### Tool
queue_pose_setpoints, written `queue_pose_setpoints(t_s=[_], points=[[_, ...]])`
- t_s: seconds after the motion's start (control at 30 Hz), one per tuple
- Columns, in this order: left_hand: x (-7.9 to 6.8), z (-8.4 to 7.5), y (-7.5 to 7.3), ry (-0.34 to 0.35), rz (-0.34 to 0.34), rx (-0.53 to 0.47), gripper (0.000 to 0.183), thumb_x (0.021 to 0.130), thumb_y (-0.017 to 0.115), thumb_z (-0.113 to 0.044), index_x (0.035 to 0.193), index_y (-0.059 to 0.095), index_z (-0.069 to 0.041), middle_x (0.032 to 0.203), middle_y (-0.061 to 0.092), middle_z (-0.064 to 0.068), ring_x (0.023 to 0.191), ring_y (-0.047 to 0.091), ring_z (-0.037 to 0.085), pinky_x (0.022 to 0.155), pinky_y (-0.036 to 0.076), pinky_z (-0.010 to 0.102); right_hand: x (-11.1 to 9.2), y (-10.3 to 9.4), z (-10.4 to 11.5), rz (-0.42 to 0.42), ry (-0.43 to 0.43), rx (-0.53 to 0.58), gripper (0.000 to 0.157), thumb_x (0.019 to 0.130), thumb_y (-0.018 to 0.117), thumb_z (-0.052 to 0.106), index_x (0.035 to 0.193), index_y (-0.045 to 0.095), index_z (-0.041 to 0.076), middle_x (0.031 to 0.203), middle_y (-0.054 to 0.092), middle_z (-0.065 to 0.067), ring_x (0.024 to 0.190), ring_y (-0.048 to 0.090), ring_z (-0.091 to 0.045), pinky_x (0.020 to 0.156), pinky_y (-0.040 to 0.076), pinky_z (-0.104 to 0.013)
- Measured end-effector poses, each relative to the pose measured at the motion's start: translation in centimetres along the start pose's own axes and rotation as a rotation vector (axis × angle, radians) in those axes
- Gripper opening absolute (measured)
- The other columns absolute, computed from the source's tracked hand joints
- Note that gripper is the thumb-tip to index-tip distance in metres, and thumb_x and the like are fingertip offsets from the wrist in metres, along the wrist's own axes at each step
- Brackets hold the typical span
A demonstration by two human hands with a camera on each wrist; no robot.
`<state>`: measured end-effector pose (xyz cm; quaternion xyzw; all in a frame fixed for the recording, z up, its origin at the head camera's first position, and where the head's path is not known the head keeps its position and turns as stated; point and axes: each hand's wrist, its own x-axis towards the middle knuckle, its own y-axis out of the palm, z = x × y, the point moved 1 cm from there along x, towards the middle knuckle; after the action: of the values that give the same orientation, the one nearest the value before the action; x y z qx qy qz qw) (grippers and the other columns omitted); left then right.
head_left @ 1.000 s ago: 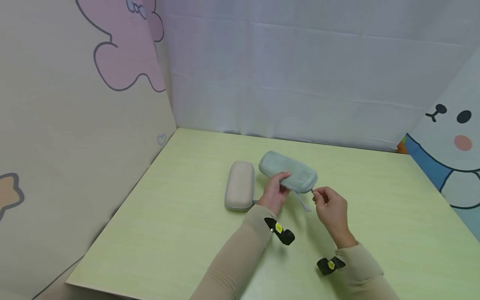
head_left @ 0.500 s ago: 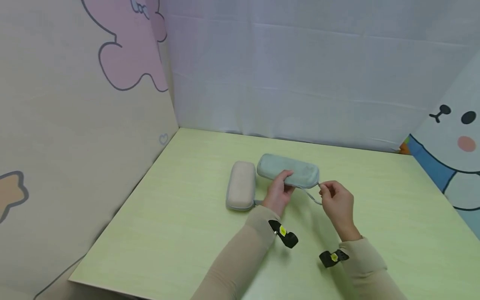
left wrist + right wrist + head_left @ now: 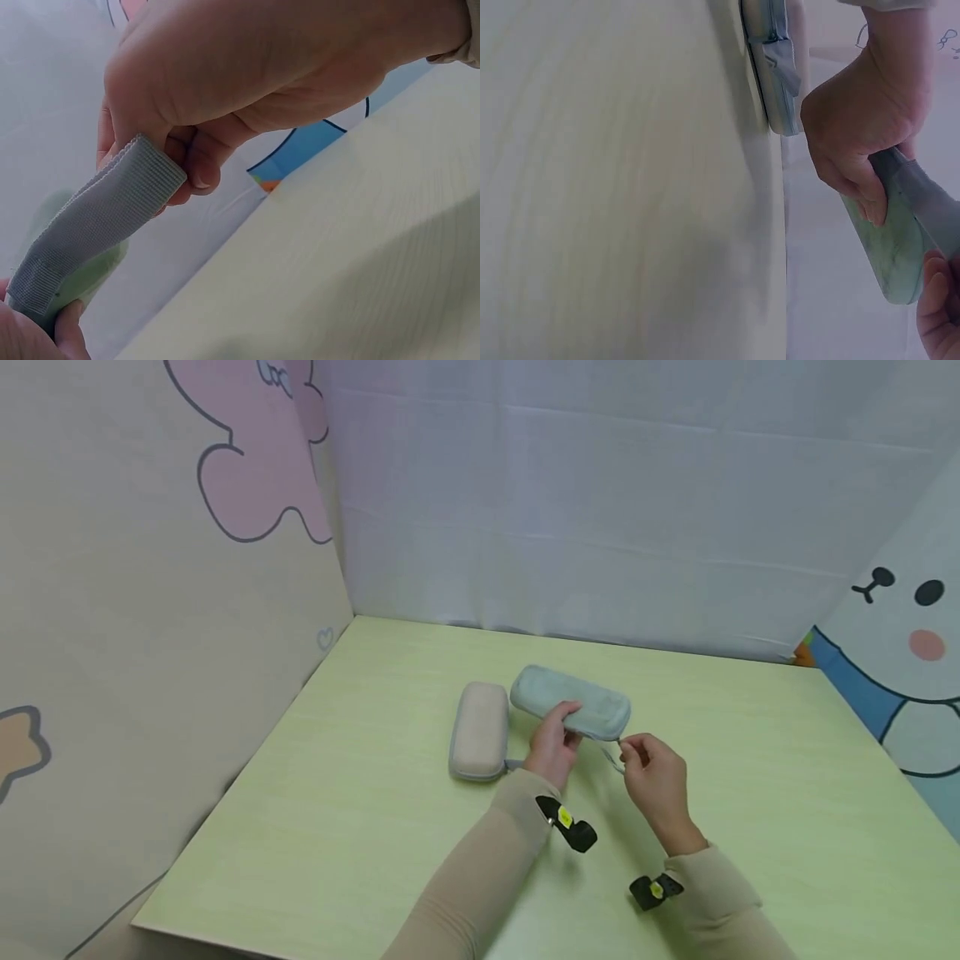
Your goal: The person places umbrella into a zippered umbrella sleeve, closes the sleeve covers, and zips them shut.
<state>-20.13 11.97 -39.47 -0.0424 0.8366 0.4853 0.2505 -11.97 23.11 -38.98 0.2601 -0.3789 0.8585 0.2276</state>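
My left hand (image 3: 553, 752) grips a pale green zip glasses case (image 3: 573, 697) from its near side, thumb on top, and holds it above the table. A grey fabric strap (image 3: 97, 225) hangs from the case's near side. At the right end of the case, my right hand (image 3: 656, 781) pinches the small dark zipper pull (image 3: 619, 741) between thumb and fingertips. The case looks closed, and its underside is hidden in the head view. Just left of it a beige glasses case (image 3: 481, 731) with grey edging lies on the table.
A light yellow-green table (image 3: 337, 827) spreads under both hands. Behind it hangs a white cloth (image 3: 600, 510), and a cartoon-printed wall (image 3: 187, 610) stands at the left. Another printed panel (image 3: 900, 693) borders the right. The beige case has a short grey strap (image 3: 780, 64).
The green case first swings level, its right end rising, then tips back down and shifts slightly left. My right hand moves with that end, keeping its pinch. The beige case stays put.
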Motion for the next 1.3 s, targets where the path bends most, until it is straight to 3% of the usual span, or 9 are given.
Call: queue_pose_setpoints(t_s=[0.37,0.57,0.8,0.93,1.1,1.3], points=[[0.1,0.1,0.2,0.020,0.040,0.009,0.037,0.076,0.067,0.002,0.109,0.051,0.005,0.108,0.054,0.013,0.095,0.055,0.020,0.083,0.048,0.026,-0.5,0.8,0.7,-0.029,-0.013,0.039,0.007,0.078,0.065,-0.009,0.075,0.064,-0.003,0.062,0.061,-0.007,0.052,0.049,-0.011,0.046,0.037,-0.014],[0.1,0.3,0.3,0.016,0.020,-0.006,0.032,0.076,0.067,0.003,0.105,0.054,0.005,0.105,0.056,0.011,0.093,0.056,0.019,0.082,0.049,0.026,-0.8,1.2,1.0,-0.034,-0.031,0.037,0.005,0.077,0.067,-0.009,0.076,0.064,-0.005,0.062,0.059,-0.007,0.053,0.049,-0.014,0.047,0.036,-0.014],[0.1,0.4,0.5,0.034,0.001,-0.019,0.030,0.075,0.067,0.004,0.103,0.054,0.004,0.102,0.057,0.011,0.089,0.057,0.018,0.081,0.049,0.026,-0.9,1.7,1.2,-0.054,-0.076,-0.003,0.005,0.077,0.066,-0.010,0.075,0.063,-0.005,0.062,0.059,-0.009,0.052,0.050,-0.017,0.046,0.041,-0.027],[0.1,0.5,0.6,0.039,-0.008,-0.030,0.029,0.075,0.067,0.004,0.102,0.055,0.005,0.102,0.057,0.011,0.088,0.057,0.018,0.080,0.049,0.027,-1.0,2.0,1.4,-0.069,-0.144,-0.053,0.006,0.076,0.066,-0.010,0.075,0.061,-0.006,0.062,0.057,-0.011,0.051,0.050,-0.019,0.046,0.042,-0.034],[0.1,0.5,0.5,0.048,-0.019,-0.037,0.030,0.074,0.067,0.005,0.101,0.055,0.006,0.104,0.057,0.011,0.090,0.057,0.018,0.081,0.049,0.028,-1.1,2.5,1.6,-0.092,-0.220,-0.107,0.009,0.074,0.065,-0.012,0.072,0.059,-0.006,0.060,0.052,-0.011,0.052,0.048,-0.021,0.046,0.040,-0.037],[0.1,0.3,0.6,0.094,-0.033,-0.010,0.026,0.072,0.069,0.004,0.095,0.059,0.005,0.101,0.058,0.009,0.084,0.056,0.016,0.078,0.049,0.027,-0.9,3.0,2.0,-0.090,-0.230,-0.100,0.009,0.073,0.065,-0.011,0.072,0.057,-0.005,0.061,0.052,-0.011,0.052,0.048,-0.024,0.047,0.041,-0.040]])
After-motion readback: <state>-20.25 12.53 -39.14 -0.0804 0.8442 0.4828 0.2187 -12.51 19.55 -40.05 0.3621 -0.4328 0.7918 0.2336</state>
